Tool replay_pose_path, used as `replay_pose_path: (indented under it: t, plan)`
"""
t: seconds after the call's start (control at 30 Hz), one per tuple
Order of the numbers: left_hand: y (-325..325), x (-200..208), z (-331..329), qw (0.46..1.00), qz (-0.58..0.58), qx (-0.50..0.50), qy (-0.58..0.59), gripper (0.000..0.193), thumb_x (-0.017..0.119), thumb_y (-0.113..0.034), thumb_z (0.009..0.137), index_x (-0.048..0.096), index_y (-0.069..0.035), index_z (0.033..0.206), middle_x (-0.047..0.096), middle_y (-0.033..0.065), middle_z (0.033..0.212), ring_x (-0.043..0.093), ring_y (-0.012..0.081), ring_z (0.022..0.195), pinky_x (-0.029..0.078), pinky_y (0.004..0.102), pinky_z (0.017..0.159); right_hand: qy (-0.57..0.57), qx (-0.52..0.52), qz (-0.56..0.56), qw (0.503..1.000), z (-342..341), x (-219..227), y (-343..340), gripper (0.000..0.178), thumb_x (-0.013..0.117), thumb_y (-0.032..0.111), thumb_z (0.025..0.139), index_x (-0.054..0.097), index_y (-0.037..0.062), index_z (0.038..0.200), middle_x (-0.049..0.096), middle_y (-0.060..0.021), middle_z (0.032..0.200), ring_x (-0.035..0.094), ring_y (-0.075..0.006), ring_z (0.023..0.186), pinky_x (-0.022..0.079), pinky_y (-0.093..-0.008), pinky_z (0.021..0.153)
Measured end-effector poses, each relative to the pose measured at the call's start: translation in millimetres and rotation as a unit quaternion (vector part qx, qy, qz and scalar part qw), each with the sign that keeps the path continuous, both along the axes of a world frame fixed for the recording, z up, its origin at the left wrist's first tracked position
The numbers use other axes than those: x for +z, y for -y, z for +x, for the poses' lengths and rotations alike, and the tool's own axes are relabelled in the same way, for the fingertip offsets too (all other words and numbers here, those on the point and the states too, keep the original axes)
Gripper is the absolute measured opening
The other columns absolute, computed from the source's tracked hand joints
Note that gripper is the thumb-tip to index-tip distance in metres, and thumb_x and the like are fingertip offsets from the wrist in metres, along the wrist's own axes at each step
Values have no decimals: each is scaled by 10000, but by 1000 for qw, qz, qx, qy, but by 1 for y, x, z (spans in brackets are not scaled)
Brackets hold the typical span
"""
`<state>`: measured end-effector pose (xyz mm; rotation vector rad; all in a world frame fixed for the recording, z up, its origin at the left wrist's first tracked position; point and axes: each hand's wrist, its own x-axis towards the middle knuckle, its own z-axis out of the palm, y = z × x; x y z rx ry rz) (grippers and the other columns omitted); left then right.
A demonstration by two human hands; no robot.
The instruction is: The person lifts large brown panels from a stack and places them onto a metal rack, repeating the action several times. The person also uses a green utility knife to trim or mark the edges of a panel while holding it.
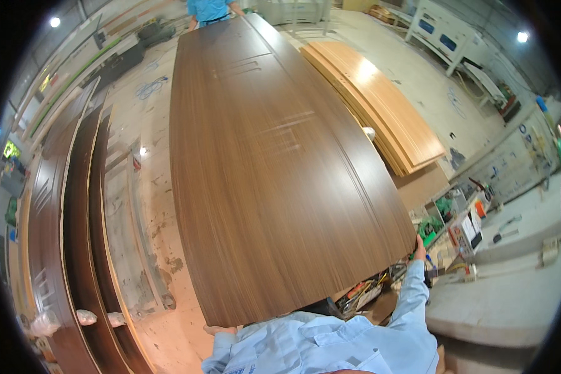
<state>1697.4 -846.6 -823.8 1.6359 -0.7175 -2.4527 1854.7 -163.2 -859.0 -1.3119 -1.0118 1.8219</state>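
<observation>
A large dark brown wood-grain door panel (262, 174) stretches lengthwise away from my body. It has thin grooved lines and pale scuff-like marks on its face. My left hand (219, 329) is closed on its near left corner, with most of the fingers hidden under the edge. At the near right corner my right hand (420, 248) grips the side edge, its fingers partly out of sight. A co-worker in a blue shirt (209, 10) stands at the far end, with both hands by the panel's far corners.
Light wood door panels (380, 100) lie stacked to the right. More dark panels (50, 237) stand on the left, with white wrapped bundles (86, 317) between them. A cluttered tool shelf (364, 293) and a white work surface (492, 305) are at the near right. A blue cable (151, 88) lies on the floor.
</observation>
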Motion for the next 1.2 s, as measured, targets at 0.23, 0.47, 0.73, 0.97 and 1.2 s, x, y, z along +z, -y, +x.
replay_pose_path:
  t: [0.23,0.47,0.73,0.97,1.2]
  plan:
    - [-101,-9,6,999,-1,-1,37,591,299,-516,902,571,-114,1238,586,83,1272,584,310,1112,540,482,838,24,18,-26,999,-12,-51,-95,332,704,444,848,592,140,772,465,31,527,385,-109,382,269,-276,356]
    - [-130,0,15,998,-22,-14,59,580,309,-500,910,562,-103,1249,579,88,1283,578,305,1124,537,493,843,84,7,-57,995,-16,-67,-126,341,701,444,854,559,142,781,481,28,513,397,-101,355,285,-273,336]
    - [-104,-42,27,983,24,-137,118,569,320,-482,920,551,-91,1262,572,92,1295,572,300,1138,533,507,849,103,11,-48,993,-9,-94,-155,622,707,595,792,660,40,1069,665,-62,948,615,-184,752,473,-347,583]
    - [-52,-67,-10,890,-166,-424,-21,622,481,-490,959,441,-34,1381,516,122,1365,543,294,1171,463,383,977,352,-35,49,934,-6,-93,-159,872,743,685,686,650,-33,1170,657,-129,1032,601,-222,885,484,-381,786]
    - [-97,-46,-10,817,-323,-478,25,817,421,-653,936,333,-43,1472,398,145,1476,408,279,1310,335,363,1088,343,-17,41,938,-15,-72,-175,766,705,716,700,693,68,1108,663,-95,996,602,-241,883,474,-384,787]
